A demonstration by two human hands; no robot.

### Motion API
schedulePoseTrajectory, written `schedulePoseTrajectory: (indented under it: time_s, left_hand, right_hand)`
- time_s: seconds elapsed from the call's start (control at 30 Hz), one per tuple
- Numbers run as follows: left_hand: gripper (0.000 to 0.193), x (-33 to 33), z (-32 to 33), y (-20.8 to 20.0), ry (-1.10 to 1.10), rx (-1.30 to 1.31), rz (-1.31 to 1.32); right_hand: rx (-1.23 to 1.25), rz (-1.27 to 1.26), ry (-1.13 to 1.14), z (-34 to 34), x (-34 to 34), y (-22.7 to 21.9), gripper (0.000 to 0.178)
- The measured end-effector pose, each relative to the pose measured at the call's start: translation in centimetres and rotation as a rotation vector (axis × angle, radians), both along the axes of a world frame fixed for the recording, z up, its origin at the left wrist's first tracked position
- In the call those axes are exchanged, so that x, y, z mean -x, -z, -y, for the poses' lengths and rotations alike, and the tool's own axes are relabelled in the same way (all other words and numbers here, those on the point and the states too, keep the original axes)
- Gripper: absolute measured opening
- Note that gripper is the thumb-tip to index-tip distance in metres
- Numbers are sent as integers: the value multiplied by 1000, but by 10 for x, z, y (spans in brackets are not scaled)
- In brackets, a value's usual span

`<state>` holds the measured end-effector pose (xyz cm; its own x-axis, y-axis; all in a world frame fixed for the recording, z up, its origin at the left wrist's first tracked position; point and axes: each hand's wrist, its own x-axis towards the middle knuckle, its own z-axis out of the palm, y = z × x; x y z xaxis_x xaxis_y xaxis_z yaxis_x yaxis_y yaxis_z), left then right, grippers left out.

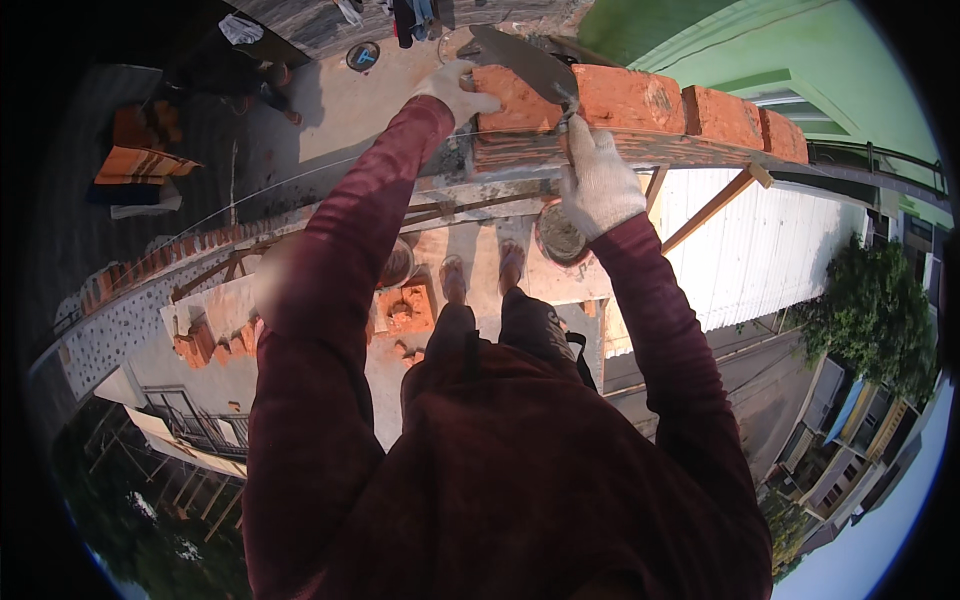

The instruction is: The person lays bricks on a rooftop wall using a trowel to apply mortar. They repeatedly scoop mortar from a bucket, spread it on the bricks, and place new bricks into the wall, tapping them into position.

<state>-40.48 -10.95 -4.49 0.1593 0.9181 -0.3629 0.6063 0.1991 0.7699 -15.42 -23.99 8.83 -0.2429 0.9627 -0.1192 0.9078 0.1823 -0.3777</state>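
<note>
My left hand (pixel 458 92), in a pale work glove, grips the left end of an orange brick (pixel 512 102), its thumb against the near face. That brick is the leftmost in a row on top of a wall. In my right hand (pixel 604 182), also gloved, is the handle of a trowel (pixel 528 66). The metal blade points up and left, over the gripped brick. To the right the row goes on with another brick (pixel 630 100) and more beyond it. Below my right hand stands a bucket of grey mortar (pixel 562 232).
A wooden board (pixel 700 150) runs under the brick row, with a slanted timber brace (pixel 712 218) below. Loose bricks (pixel 405 308) and a second bucket (pixel 397 264) lie near my feet. A thin string line crosses along the wall. A green wall (pixel 850 70) rises at far right.
</note>
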Motion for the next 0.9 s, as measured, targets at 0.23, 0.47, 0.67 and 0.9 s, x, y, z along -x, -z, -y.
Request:
schedulePoseTrajectory:
  time_s: [0.23,0.47,0.67,0.9]
  left_hand:
    - [90,-4,3,8,-89,34,88]
    - [77,-8,9,12,-107,-8,101]
    - [75,-7,9,23,-117,4,109]
    - [75,-12,9,16,-72,-19,143]
  right_hand:
    - [-74,-90,-4,2,-1,4,65]
    - [-65,-85,-54,-2,2,11,63]
    - [-8,-97,-79,-8,1,0,53]
    - [-29,-90,-119,-12,-7,1,49]
